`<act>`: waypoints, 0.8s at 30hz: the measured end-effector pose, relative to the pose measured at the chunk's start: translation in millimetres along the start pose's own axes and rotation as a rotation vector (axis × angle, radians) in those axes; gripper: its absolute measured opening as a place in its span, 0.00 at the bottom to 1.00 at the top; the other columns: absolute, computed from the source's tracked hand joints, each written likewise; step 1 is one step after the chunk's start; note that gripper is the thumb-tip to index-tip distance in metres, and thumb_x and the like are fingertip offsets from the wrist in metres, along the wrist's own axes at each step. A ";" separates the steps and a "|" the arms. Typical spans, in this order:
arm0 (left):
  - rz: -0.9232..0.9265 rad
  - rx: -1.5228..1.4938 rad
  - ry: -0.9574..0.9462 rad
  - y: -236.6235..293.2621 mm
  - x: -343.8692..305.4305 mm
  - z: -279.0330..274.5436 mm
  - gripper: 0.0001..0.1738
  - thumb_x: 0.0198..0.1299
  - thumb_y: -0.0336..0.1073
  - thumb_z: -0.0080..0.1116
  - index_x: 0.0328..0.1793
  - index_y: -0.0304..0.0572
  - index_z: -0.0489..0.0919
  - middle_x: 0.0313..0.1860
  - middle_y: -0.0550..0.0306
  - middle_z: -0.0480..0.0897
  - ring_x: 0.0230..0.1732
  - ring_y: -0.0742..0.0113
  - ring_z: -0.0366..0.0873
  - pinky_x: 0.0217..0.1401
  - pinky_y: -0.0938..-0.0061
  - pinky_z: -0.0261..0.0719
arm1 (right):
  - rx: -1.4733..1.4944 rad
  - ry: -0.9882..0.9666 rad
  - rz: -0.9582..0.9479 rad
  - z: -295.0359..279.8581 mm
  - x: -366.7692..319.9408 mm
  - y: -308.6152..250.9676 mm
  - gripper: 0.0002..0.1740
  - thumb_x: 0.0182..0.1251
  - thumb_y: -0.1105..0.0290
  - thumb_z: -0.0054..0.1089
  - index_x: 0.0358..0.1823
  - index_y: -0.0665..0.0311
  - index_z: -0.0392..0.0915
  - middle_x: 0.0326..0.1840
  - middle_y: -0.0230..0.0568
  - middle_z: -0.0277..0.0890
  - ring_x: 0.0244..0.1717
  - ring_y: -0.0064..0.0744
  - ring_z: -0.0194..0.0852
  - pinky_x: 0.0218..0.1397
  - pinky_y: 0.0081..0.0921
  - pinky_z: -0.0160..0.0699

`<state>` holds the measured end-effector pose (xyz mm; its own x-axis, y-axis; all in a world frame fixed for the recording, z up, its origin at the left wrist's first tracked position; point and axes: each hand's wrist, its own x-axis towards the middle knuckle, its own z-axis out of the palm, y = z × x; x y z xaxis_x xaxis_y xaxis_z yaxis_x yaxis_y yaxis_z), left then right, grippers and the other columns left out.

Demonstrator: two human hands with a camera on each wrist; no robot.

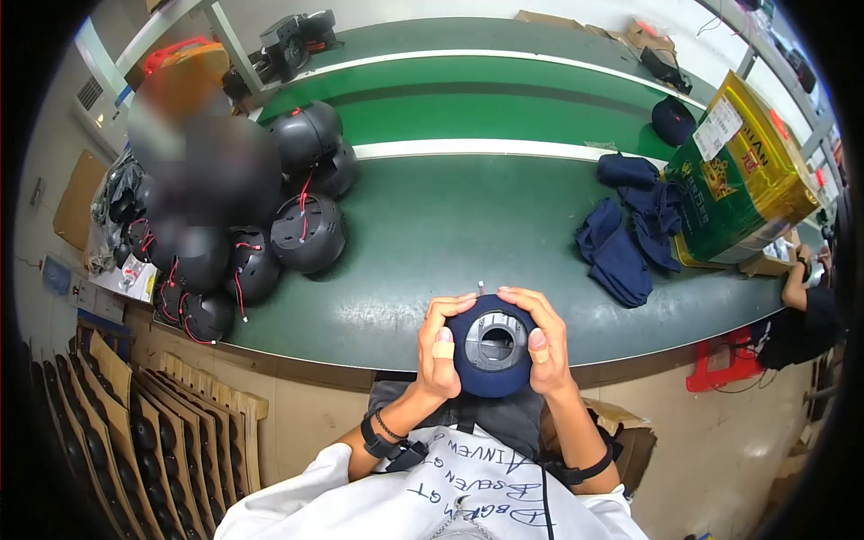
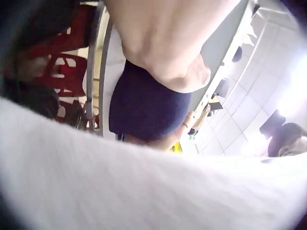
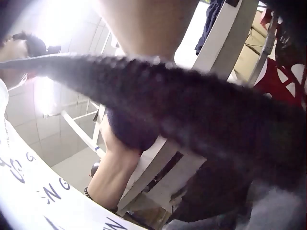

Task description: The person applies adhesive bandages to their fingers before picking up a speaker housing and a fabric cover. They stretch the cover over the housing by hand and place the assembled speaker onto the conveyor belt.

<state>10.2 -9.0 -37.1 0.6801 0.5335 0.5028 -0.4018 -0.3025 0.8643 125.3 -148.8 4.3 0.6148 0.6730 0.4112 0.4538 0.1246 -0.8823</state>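
Note:
A round shell covered in navy fabric (image 1: 490,385) is held at the table's front edge, in front of the person's body. Its open end faces up toward the head camera, showing a grey plastic ring (image 1: 474,353) around a dark hole. The left hand (image 1: 439,349) grips its left side, and the right hand (image 1: 548,349) grips its right side. Fingertips of both hands curve over the far rim, with the thumbs near the ring. A small white connector (image 1: 481,284) pokes out beyond the fingertips. The left wrist view shows the navy fabric (image 2: 146,108) beneath the hand; a dark strap crosses the right wrist view.
Bare black round shells (image 1: 310,236) with red wires are piled on the left of the green table (image 1: 432,234). Folded navy fabric covers (image 1: 616,256) lie at right, beside a green and gold tin (image 1: 742,175). A red stool (image 1: 720,360) stands below the table, near another person's arm (image 1: 796,283).

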 end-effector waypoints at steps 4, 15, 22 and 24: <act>-0.029 0.018 0.077 0.7 -3.8 0.6 0.24 0.69 0.42 0.38 0.53 0.26 0.77 0.53 0.34 0.81 0.57 0.46 0.80 0.67 0.58 0.74 | 0.054 -0.031 -0.016 1.0 -1.7 3.8 0.47 0.75 0.32 0.40 0.60 0.76 0.79 0.63 0.60 0.79 0.67 0.51 0.77 0.72 0.40 0.70; 0.003 0.128 -0.098 17.0 -4.9 -10.4 0.33 0.73 0.47 0.42 0.70 0.23 0.71 0.70 0.31 0.76 0.73 0.38 0.74 0.77 0.54 0.68 | 0.131 -0.053 -0.004 -2.6 -2.0 10.3 0.42 0.73 0.39 0.52 0.63 0.76 0.78 0.67 0.61 0.77 0.69 0.52 0.76 0.74 0.41 0.70; 0.173 0.377 -0.083 29.3 -5.6 1.3 0.37 0.68 0.53 0.51 0.69 0.24 0.76 0.69 0.31 0.78 0.73 0.34 0.74 0.78 0.48 0.68 | -0.071 -0.019 -0.075 2.8 -8.7 -1.7 0.37 0.70 0.46 0.56 0.64 0.75 0.79 0.66 0.60 0.79 0.72 0.58 0.74 0.77 0.46 0.67; 0.238 0.342 -0.009 21.1 -7.0 5.1 0.37 0.67 0.56 0.53 0.66 0.24 0.79 0.66 0.32 0.81 0.69 0.30 0.76 0.75 0.46 0.71 | -0.046 0.051 -0.133 5.4 -9.4 2.0 0.34 0.70 0.48 0.56 0.60 0.75 0.82 0.62 0.59 0.82 0.70 0.59 0.76 0.75 0.46 0.69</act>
<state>0.1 -23.2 -22.4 0.5989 0.4103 0.6877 -0.3228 -0.6623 0.6762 116.9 -151.0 -2.5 0.5785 0.6148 0.5360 0.5616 0.1763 -0.8084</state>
